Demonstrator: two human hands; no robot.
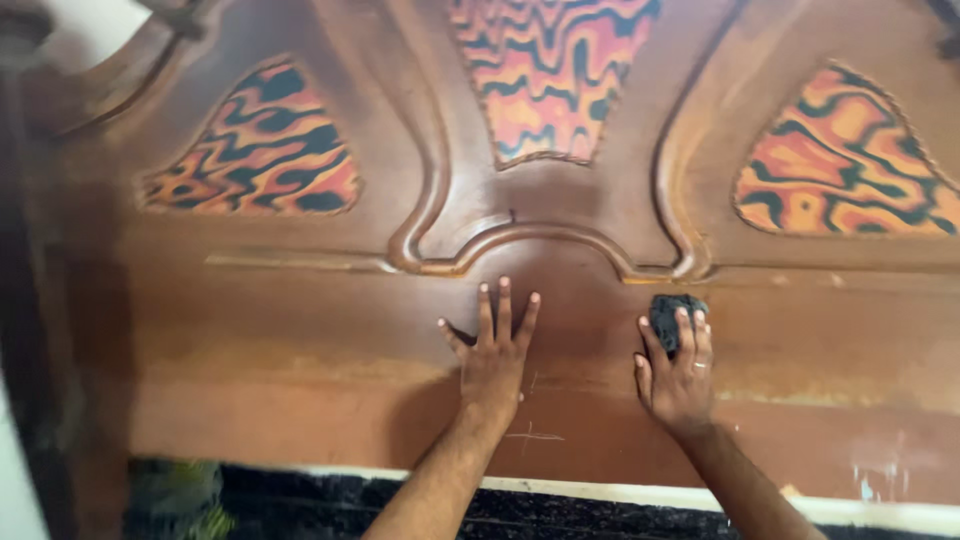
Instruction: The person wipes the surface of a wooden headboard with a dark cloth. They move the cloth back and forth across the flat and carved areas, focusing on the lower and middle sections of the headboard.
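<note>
A carved wooden headboard (pixel 300 330) fills nearly the whole frame, its reddish-brown surface glossy in the upper half and duller, paler and streaked along the lower band; raised mouldings curve through the centre in a scalloped arch, and three inset panels carry a wavy pattern of orange, red, yellow and black: one at upper left (pixel 258 145), one at top centre (pixel 548 75), one at upper right (pixel 845 160). A few faint pale scratch marks (pixel 533 435) show on the wood low in the centre.

The dark abrasive pad (pixel 668 312), small, black and rough-looking, lies flat against the headboard just right of centre, right under the arch moulding; the right hand (pixel 678 370) covers its lower part, fingers pressing it to the wood, a ring on one finger. I cannot tell whether the fingers curl around its edges or merely press on top.

The left hand (pixel 492 350) sits just left of it, near but apart from the pad, open and spread flat on the bare wood with fingers pointing up the frame, holding nothing.

Along the bottom of the frame runs a pale strip (pixel 700 497) with a dark speckled surface (pixel 300 500) below it; a dark upright edge (pixel 30 300) stands at far left.
</note>
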